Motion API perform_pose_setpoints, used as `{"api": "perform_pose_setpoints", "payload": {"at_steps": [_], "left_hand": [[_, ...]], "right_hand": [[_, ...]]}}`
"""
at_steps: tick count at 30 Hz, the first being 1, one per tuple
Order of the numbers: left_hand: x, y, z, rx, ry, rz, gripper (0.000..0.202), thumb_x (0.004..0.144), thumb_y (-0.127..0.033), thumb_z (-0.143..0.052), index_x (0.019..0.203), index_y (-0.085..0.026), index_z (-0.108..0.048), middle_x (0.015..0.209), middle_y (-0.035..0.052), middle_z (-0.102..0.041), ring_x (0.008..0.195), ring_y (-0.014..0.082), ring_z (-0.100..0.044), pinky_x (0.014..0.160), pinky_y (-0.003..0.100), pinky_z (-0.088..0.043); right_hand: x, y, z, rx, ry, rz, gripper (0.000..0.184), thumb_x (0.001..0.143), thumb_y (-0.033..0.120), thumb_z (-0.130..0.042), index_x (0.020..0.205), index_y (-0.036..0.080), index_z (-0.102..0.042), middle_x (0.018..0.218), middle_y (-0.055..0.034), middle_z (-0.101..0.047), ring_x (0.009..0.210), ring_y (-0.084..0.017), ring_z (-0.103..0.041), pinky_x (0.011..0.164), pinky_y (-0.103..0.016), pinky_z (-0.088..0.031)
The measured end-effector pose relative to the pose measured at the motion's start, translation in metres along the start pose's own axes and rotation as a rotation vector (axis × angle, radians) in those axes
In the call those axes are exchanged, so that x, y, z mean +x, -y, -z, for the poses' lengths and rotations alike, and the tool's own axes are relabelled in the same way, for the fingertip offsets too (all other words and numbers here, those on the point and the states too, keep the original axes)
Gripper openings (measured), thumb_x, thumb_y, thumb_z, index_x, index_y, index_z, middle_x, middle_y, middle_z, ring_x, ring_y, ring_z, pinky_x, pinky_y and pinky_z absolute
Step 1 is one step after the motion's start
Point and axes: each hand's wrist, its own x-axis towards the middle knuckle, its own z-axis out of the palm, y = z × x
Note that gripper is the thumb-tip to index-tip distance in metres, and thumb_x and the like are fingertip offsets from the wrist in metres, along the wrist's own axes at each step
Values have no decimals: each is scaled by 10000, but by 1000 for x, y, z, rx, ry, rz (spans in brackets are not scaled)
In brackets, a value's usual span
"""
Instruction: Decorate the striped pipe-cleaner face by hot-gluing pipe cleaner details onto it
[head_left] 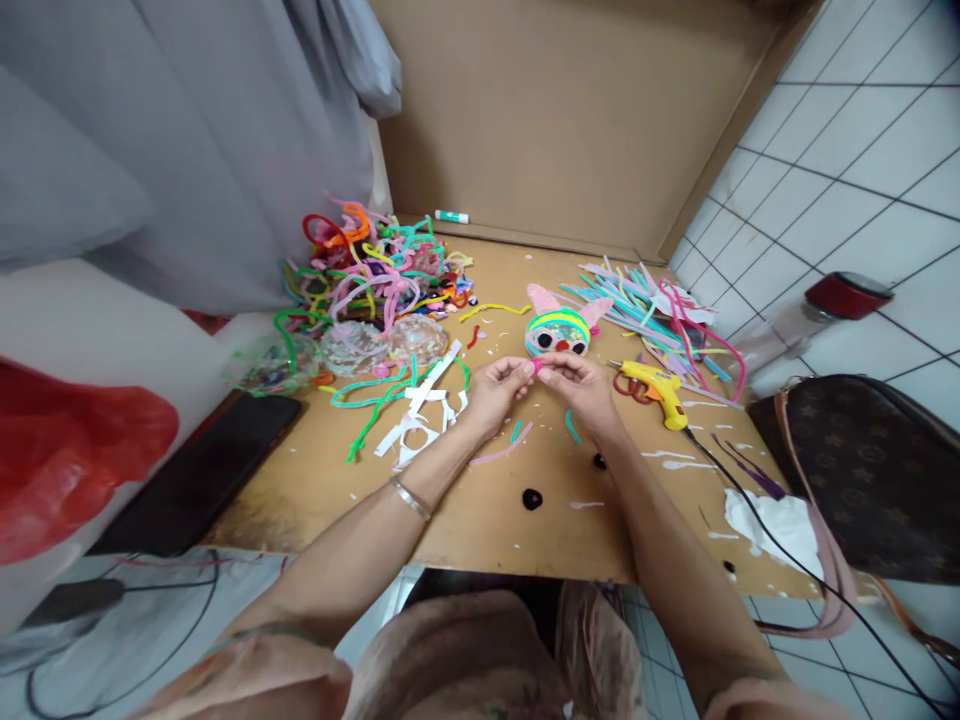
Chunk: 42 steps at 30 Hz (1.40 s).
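Observation:
My left hand and my right hand meet over the middle of a cardboard work surface. Both pinch a small pink piece of pipe cleaner between their fingertips. Just beyond the fingers lies a round striped craft face with black eyes, a red nose and pink ears. A silver bangle circles my left wrist.
A tangled heap of coloured pipe cleaners lies far left, straight ones far right. A yellow glue gun with a black cord sits right of my hand. White paper scraps, a black phone, a glue stick, a brown bag.

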Motion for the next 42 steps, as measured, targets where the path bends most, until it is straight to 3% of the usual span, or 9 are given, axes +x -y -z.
{"api": "perform_pose_setpoints", "payload": {"at_steps": [5, 9, 13, 19, 24, 30, 37, 42], "left_hand": [[-3, 1, 2, 129, -9, -94, 457, 641, -575, -887, 704, -160, -706, 606, -35, -623, 557, 64, -484, 583, 219, -399], [-2, 1, 0, -29, 52, -6, 505, 644, -632, -866, 722, -161, -702, 655, -5, -668, 554, 71, -526, 556, 219, -421], [-2, -1, -3, -142, 71, 101, 485, 535, -456, -969, 818, -157, -713, 701, 3, -705, 596, 80, -597, 584, 210, -467], [-1, -3, -4, -168, -48, 44, 471, 522, -345, -970, 852, -152, -695, 737, -2, -728, 644, 84, -637, 649, 215, -499], [-1, -2, -3, -121, -61, -2, 446, 548, -361, -965, 827, -152, -687, 693, -20, -701, 634, 84, -629, 654, 219, -500], [-1, 0, -2, -54, -22, 23, 400, 613, -440, -931, 794, -151, -722, 682, -13, -702, 605, 81, -599, 622, 218, -476], [-4, 0, -2, 15, -22, -38, 310, 702, -407, -889, 747, -157, -712, 613, -31, -630, 575, 74, -523, 632, 224, -427], [-8, -4, -6, 44, -6, -42, 258, 754, -380, -845, 751, -166, -701, 631, -23, -620, 590, 86, -517, 634, 228, -424]], "right_hand": [[-1, -1, 1, -65, -31, 23, 350, 665, 501, -883, 821, 211, -764, 807, -18, -759, 732, -155, -662, 738, -313, -557], [-1, 2, 1, -64, -43, 59, 297, 694, 469, -865, 815, 219, -761, 802, -16, -756, 730, -154, -663, 737, -312, -554], [-1, 3, 1, -87, -54, 108, 287, 718, 487, -846, 818, 231, -763, 831, -24, -759, 785, -175, -676, 774, -332, -558], [0, 0, 2, -67, -51, 23, 416, 711, 559, -839, 936, 215, -773, 857, -33, -764, 729, -156, -643, 727, -324, -544], [-1, -1, -1, -63, -73, -23, 400, 662, 542, -860, 839, 198, -760, 789, -25, -753, 702, -150, -638, 703, -306, -527], [0, -1, -1, -85, -85, -25, 335, 648, 494, -837, 724, 190, -717, 655, 12, -683, 593, -106, -537, 603, -256, -449], [-5, 5, -8, -180, -115, 53, 238, 695, 441, -739, 669, 212, -678, 646, 1, -694, 571, -118, -540, 570, -254, -445], [-6, 4, -12, -203, -157, 21, 231, 680, 435, -720, 647, 213, -664, 605, 6, -661, 545, -112, -508, 539, -248, -420]]}}
